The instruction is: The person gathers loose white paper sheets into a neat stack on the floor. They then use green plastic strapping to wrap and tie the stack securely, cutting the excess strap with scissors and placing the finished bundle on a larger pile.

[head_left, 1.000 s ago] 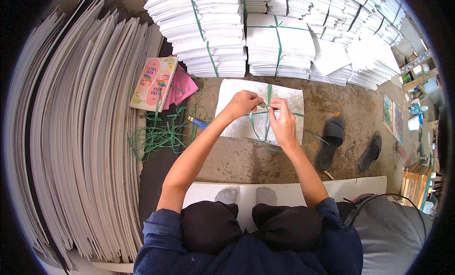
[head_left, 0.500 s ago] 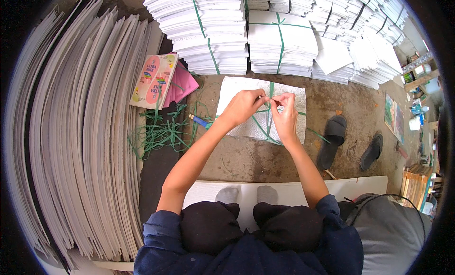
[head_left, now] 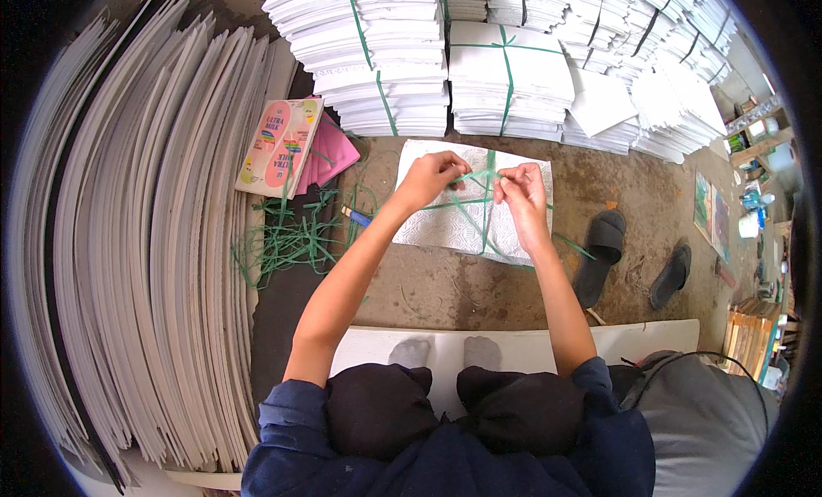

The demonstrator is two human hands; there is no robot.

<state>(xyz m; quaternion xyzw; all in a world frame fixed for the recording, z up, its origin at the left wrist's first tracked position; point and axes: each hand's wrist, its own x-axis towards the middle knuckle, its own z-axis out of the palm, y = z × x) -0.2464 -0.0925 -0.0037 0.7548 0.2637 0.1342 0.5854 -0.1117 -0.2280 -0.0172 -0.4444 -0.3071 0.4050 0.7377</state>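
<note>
A stack of white embossed sheets (head_left: 428, 227) lies on the floor in front of me, with green plastic strapping (head_left: 485, 219) crossed over its top. Above the crossing, my left hand (head_left: 435, 178) pinches one end of the green strap, fingers bent. Facing it, my right hand (head_left: 522, 193) grips the strap's other end between thumb and fingers. Between the two hands the strap is stretched and slightly smeared by motion. Part of a blue-handled tool (head_left: 357, 216) shows beside my left forearm; its rest is hidden.
Loose green strapping (head_left: 291, 240) lies at the left, below a printed carton sheet (head_left: 278, 146) and pink sheets (head_left: 334, 154). Tall upright board stacks (head_left: 163, 240) line the left side. Tied white bundles (head_left: 509, 82) stand at the back. Dark slippers (head_left: 599, 257) are on the right.
My hands have moved apart, the left one leftward and the right one slightly right, drawing the strap out between them. The stack has stayed in place.
</note>
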